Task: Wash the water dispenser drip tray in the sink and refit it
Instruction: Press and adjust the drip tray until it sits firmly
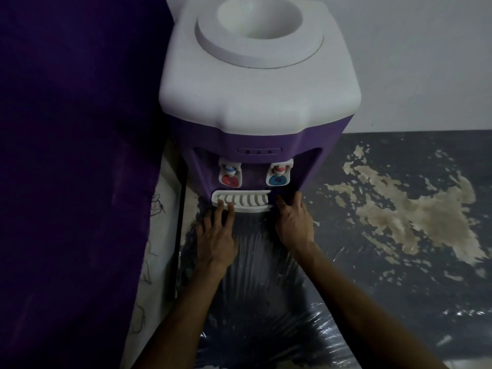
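A purple water dispenser [255, 145] with a white top stands in front of me, with no bottle on it. Its white slotted drip tray [246, 202] sits in the slot below the red tap [230, 177] and the blue tap [278, 177]. My left hand [217, 235] lies with straight fingers on the tray's left front edge. My right hand [292, 222] rests at the tray's right end, fingers against the purple body beside it; its fingertips are partly hidden in shadow.
A purple curtain [74, 155] hangs close on the left, with a black cable [181, 209] running down beside the dispenser. The dispenser's lower body is wrapped in shiny plastic film [266, 302]. A dark floor with pale worn patches [399, 209] spreads to the right below a white wall.
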Demonstrator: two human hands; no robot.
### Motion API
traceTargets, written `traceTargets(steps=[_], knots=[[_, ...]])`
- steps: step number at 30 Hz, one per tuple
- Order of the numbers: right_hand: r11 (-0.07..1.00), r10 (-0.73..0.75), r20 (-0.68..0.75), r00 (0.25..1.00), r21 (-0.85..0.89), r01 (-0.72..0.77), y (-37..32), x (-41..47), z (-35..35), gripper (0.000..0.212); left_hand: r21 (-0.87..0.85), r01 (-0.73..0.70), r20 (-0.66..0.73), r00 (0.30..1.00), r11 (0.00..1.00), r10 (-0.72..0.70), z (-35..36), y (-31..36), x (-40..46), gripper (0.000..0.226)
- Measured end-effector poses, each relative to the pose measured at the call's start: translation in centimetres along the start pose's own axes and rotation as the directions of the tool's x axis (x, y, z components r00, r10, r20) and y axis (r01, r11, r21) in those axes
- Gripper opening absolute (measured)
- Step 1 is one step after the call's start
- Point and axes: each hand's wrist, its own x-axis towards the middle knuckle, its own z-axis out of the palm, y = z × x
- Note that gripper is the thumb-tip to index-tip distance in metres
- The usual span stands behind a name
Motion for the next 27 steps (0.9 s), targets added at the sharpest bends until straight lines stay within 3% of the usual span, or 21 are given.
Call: traceTargets(steps=[4,8,11,16,22,24,27], knots=[[0.994,-0.1,0.042,0.994,0.058,0.097,1.0,0.2,-0.4,0.058,0.013,0.013,0.024,1.0,1.0,-0.013,-0.4,0.4,0.1,0.083],[0.958,-0.128,-0.015,0.992,0.258,0.127,2.2,-0.2,-0.7,0.047,0.028,0.025,0.041,0.999,0.999,-0.026,-0.9,0.8,0.0,0.08],[0.889,-0.015,0.02,1.0,0.458,0.004,3.3,-0.2,-1.1,0.035,0.017,0.027,0.044,0.999,1.0,-0.027,-1.0,0.7,0.1,0.081],[0.747,0.274,0.043,0.961,0.62,-0.241,3.1,-1.1,-1.8,0.031,-0.011,0.03,0.068,0.997,0.999,-0.03,-0.8,0.7,0.1,0.083],[0.593,0.551,0.04,0.833,0.684,-0.425,3.4,-1.9,-2.5,0.033,-0.262,0.121,0.064,0.992,0.958,-0.107,-0.8,0.6,0.6,0.072],[0.609,0.56,0.06,0.826,0.646,-0.46,3.6,-1.7,-2.9,0.04,-0.406,0.188,0.031,0.981,0.894,-0.191,-0.7,0.6,0.7,0.069],[0.699,0.478,0.061,0.876,0.577,-0.422,3.6,-1.2,-3.1,0.052,-0.543,0.282,0.054,0.951,0.79,-0.303,-0.3,0.7,1.0,0.068]])
